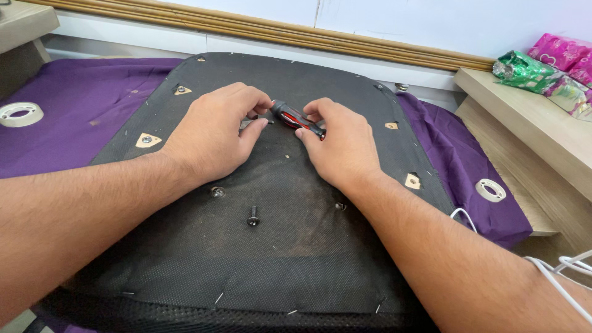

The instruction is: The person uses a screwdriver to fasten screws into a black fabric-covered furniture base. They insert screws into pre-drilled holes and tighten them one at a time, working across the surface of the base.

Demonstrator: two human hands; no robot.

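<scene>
A black fabric-covered seat base (277, 259) lies upside down in front of me on a purple cloth (80, 105). My right hand (339, 145) grips a black and red screwdriver (297, 118) that lies nearly flat, tip pointing left. My left hand (216, 132) pinches at the screwdriver's tip, its fingers curled around something small that I cannot make out. A loose black bolt (253, 216) stands on the fabric below my left wrist. A metal screw head (217, 192) sits just under the left hand.
Triangular cut-outs with metal inserts (148, 140) ring the base's edge. White tape rolls (20, 113) (491, 190) lie on the cloth at left and right. A wooden step (530, 123) with shiny wrapped packets (542, 71) is at right. White cables (567, 271) trail at lower right.
</scene>
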